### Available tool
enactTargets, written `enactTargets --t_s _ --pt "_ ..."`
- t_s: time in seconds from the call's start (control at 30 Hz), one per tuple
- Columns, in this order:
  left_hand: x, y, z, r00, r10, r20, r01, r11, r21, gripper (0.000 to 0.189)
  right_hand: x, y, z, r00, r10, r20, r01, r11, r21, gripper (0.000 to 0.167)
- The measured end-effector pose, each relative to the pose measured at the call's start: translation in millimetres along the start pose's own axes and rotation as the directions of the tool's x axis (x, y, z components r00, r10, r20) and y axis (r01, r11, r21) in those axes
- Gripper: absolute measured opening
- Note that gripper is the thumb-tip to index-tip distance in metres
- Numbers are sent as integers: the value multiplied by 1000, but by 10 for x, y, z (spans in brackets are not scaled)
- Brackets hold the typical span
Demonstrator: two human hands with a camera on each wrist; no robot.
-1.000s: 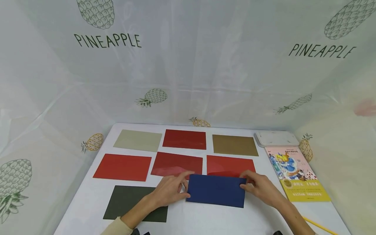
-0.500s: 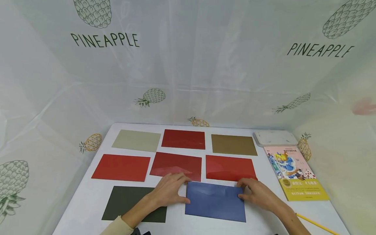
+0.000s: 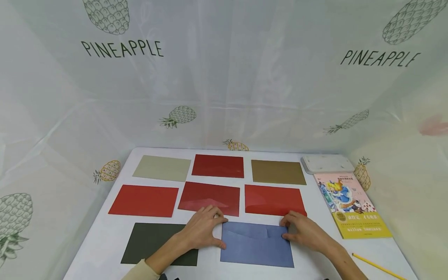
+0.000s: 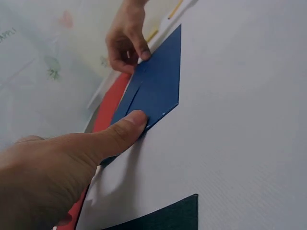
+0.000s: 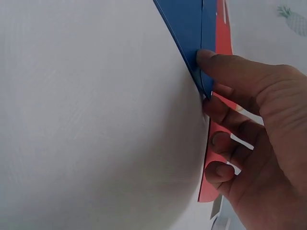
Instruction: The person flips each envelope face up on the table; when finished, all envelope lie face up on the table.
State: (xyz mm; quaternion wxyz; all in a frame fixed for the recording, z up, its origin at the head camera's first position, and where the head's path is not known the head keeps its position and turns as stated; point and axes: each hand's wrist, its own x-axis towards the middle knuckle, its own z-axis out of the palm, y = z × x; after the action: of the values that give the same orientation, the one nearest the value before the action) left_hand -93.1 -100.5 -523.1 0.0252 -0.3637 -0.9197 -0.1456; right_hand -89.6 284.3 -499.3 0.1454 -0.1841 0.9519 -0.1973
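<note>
A blue envelope (image 3: 257, 249) with a flap line across its upper part is at the front middle of the table. My left hand (image 3: 201, 229) pinches its left edge, the thumb on the upper face in the left wrist view. At the opposite edge, my right hand (image 3: 304, 231) holds the upper right corner between thumb and fingers. In the right wrist view the right thumb (image 5: 216, 60) presses on the envelope's face by the flap line, and the other fingers are curled below. Behind the envelope lie a dark red rectangle (image 3: 210, 196) and a bright red one (image 3: 274, 198).
A dark green rectangle (image 3: 154, 241) lies partly under my left forearm. Another red rectangle (image 3: 143, 200) is at the left. The back row has beige (image 3: 162, 167), red (image 3: 217, 165) and brown (image 3: 278, 172) pieces. At right are a book (image 3: 353, 206), white case (image 3: 327, 164) and yellow pencil (image 3: 378, 266).
The blue envelope has come lower toward me and tilted flatter, so its face looks lighter and the flap line shows. Both hands have stayed at its sides, the right shifting slightly toward me.
</note>
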Motion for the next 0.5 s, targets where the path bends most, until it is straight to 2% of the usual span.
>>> enactTargets --t_s 0.2,0.5 --pt "-11 -14 6 1000 26 -12 -25 999 25 80 17 -8 -4 1000 -1 -5 1 1000 14 28" --pt "-6 -14 27 999 43 -10 -43 998 36 78 19 -12 12 999 14 35 -16 998 63 27"
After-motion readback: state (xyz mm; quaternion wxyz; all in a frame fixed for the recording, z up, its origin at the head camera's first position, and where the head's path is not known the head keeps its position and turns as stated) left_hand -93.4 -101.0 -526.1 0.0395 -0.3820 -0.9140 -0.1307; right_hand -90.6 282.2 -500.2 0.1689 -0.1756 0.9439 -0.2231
